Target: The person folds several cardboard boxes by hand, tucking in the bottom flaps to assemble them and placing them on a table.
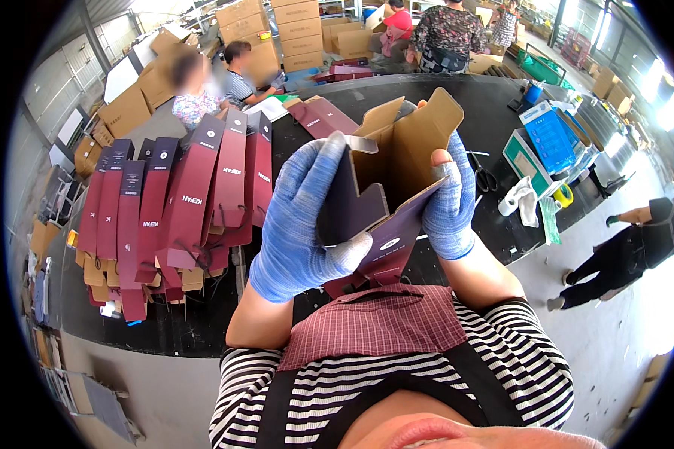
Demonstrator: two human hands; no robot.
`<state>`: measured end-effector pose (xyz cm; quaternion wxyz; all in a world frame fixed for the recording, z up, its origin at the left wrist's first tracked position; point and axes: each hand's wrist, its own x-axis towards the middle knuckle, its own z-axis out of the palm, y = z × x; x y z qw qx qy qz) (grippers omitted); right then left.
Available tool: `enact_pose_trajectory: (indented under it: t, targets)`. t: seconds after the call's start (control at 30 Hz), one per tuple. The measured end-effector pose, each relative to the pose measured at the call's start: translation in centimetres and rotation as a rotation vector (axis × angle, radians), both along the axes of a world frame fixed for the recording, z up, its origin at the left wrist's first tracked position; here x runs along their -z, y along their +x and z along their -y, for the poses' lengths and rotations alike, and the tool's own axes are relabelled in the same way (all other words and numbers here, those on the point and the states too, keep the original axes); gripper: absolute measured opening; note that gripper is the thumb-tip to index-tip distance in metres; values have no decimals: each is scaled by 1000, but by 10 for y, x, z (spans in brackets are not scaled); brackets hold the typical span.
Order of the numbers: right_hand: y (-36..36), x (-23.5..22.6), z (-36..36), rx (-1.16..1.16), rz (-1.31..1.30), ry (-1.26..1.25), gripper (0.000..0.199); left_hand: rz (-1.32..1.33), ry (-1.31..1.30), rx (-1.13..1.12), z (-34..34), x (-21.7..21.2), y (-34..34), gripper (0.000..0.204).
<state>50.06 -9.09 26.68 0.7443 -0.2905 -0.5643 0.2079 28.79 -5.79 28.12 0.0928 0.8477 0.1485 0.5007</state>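
Note:
Between my two gloved hands I hold a tall maroon and dark purple cardboard box point(386, 238), its top end open toward me. The brown inner walls and raised flaps show at the opening. My left hand point(299, 213), in a blue knit glove, grips the left side, with fingers up at the top flap and thumb across the front. My right hand point(451, 198), gloved in the same blue with bare fingertips, is closed on the right side; some of its fingers are hidden behind the box.
Many maroon boxes with cords point(191, 198) lie stacked at the left of the black table point(292, 333). Another maroon box point(323, 120) lies beyond my hands. Scissors point(484, 173), a blue package point(550, 138) and yellow tape point(563, 196) sit at right. Several people are around the table.

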Motion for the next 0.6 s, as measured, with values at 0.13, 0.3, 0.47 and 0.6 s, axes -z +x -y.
enact_pose_trajectory:
  t: [0.13,0.3,0.47,0.6]
  targets:
    - [2,1,-1,-43,-47,-32,57,-4,-82,38,-2,-2,2,88]
    - [12,-2,4,-159,-76,-128,83,-98,-185,14,-4,-6,0,92]
    - [24,-7,8,-168,-3,-163,86,-134,-201,-10,-10,-3,-1,95]
    - [27,-30,16,-241,128,-124,78,-138,-76,-10,-12,-1,-3,91]
